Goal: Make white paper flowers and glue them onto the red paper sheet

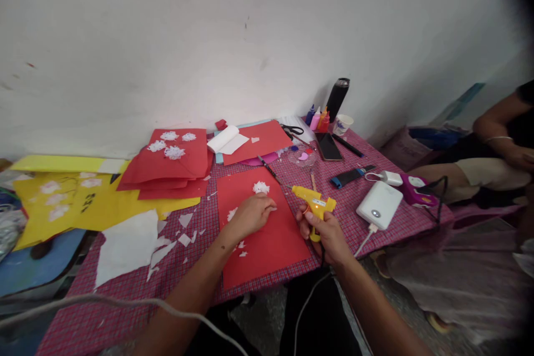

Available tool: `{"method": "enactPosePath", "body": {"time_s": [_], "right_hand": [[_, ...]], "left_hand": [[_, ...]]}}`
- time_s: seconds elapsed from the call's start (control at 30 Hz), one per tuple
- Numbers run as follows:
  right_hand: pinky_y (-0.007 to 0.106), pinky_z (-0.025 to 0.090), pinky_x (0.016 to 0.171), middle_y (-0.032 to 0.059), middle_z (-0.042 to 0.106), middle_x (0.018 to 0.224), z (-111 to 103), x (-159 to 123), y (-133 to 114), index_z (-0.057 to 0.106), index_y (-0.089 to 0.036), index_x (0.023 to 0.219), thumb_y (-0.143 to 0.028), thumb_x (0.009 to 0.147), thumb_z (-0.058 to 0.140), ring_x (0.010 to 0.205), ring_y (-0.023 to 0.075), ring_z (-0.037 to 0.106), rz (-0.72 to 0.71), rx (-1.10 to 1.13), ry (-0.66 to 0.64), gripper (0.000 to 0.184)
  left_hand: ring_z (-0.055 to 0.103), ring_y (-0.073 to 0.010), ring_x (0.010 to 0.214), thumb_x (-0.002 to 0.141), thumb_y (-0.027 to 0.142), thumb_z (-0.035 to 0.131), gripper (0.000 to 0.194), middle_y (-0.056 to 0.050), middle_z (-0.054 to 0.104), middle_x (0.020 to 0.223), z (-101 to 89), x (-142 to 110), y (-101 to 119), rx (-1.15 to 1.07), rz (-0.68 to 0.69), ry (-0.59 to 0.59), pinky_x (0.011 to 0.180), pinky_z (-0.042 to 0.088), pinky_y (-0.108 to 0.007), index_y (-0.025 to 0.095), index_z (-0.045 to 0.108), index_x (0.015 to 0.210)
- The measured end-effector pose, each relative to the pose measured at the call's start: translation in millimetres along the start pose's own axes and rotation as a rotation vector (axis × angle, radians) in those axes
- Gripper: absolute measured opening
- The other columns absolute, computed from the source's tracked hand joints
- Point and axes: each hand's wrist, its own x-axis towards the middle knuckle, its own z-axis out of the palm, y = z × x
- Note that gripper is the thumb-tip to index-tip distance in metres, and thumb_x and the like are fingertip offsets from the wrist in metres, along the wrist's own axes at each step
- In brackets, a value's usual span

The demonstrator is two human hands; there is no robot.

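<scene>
Glue gun in the right hand, above a red sheet. The yellow glue gun (315,203) is at the right edge of the red sheet (271,247), a small orange light showing on its body. The right hand (323,228) is wrapped around its handle, a hold that points the nozzle up and leftward, presumably to keep the tip clear of the fingers. The left hand (254,216) is over the sheet with its fingers drawn together; whether they pinch the pale bit at their tips cannot be told. The sheet lies flat before the person, probably so that both hands reach it. Beyond the left hand lies a white paper flower (261,187). To the left, torn white paper (125,247) lies on the tabletop (359,162), with red cards (162,173) behind it. Scissors (294,131), paint bottles (317,119) and a black flask (337,99) stand or lie farther back, apparently to leave working room; a power bank (379,206) lies at right
</scene>
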Motion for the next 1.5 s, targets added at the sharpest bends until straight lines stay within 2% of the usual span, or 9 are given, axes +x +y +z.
{"method": "enactPosePath", "body": {"time_s": [0.63,0.93,1.07,1.3,1.37,1.5], "right_hand": [[0.024,0.040,0.047,0.0028,0.066,0.085,-1,0,1,0.068,-0.019,0.100,-0.040,0.083,0.073,0.051,0.0097,0.049,-0.003,-0.005,0.002,0.027],[0.023,0.042,0.049,0.0029,0.067,0.085,-1,0,2,0.068,-0.019,0.098,-0.037,0.085,0.072,0.052,0.0090,0.050,-0.018,-0.002,-0.014,0.023],[0.024,0.042,0.050,0.0031,0.066,0.085,-3,0,3,0.068,-0.018,0.098,-0.035,0.086,0.071,0.052,0.0092,0.050,-0.024,-0.007,-0.014,0.021],[0.024,0.041,0.050,0.0036,0.066,0.086,-4,1,5,0.068,-0.018,0.101,-0.032,0.086,0.070,0.053,0.0095,0.049,-0.028,0.009,-0.009,0.020],[0.024,0.042,0.050,0.0036,0.066,0.085,-5,1,5,0.068,-0.018,0.101,-0.031,0.087,0.069,0.053,0.0097,0.050,-0.027,-0.003,-0.012,0.019],[0.024,0.043,0.050,0.0037,0.068,0.086,-6,1,6,0.068,-0.019,0.102,-0.032,0.087,0.070,0.053,0.0094,0.051,-0.030,-0.025,-0.012,0.020]], "left_hand": [[0.062,-0.0201,0.092,0.096,0.024,0.047,0.023,-0.007,0.068,0.094,0.6,0,5,-0.002,-0.015,0.003,0.086,0.048,-0.031,0.021,0.071,0.097],[0.063,-0.0202,0.102,0.092,0.016,0.048,0.031,-0.007,0.071,0.111,-16.7,-7,1,-0.090,-0.013,0.090,0.091,0.049,-0.031,0.021,0.066,0.117],[0.064,-0.0201,0.104,0.091,0.015,0.047,0.033,-0.007,0.071,0.116,-22.3,-9,-8,-0.119,-0.055,0.144,0.091,0.049,-0.031,0.020,0.067,0.116],[0.066,-0.0181,0.091,0.090,0.021,0.051,0.028,-0.006,0.072,0.106,-46.7,-25,-17,-0.201,-0.210,0.227,0.082,0.049,-0.028,0.018,0.069,0.111],[0.065,-0.0167,0.086,0.089,0.022,0.053,0.023,-0.004,0.073,0.098,-55.8,-37,-17,-0.208,-0.212,0.192,0.078,0.048,-0.026,0.019,0.070,0.103],[0.062,-0.0148,0.076,0.086,0.020,0.056,0.016,-0.002,0.070,0.085,-68.3,-65,-12,-0.121,-0.149,-0.003,0.069,0.043,-0.024,0.019,0.071,0.088]]}}
